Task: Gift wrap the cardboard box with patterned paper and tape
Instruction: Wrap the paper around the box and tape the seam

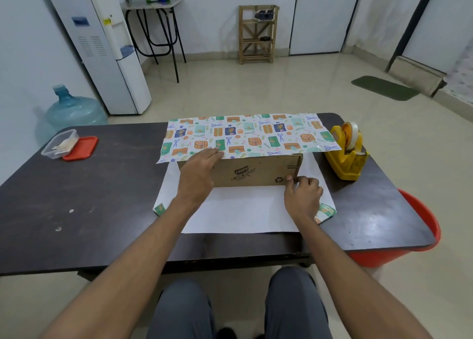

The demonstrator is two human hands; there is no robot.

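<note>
A brown cardboard box (252,173) stands on a sheet of patterned wrapping paper (245,134) in the middle of the dark table (89,198). The paper's far half is folded over the box top, pattern up; its white underside lies spread in front of the box. My left hand (198,175) rests flat on the box's left front, straight fingers pressing the paper's edge onto the top. My right hand (302,194) has curled fingers at the box's lower right front corner, thumb and fingertip touching it. A yellow tape dispenser (346,152) with a clear tape roll sits right of the box.
A clear plastic container (60,144) with its red lid (80,149) beside it sits at the table's left. A red bucket (409,241) stands by the table's right corner. A water jug (74,109) and dispenser (102,49) are on the floor beyond.
</note>
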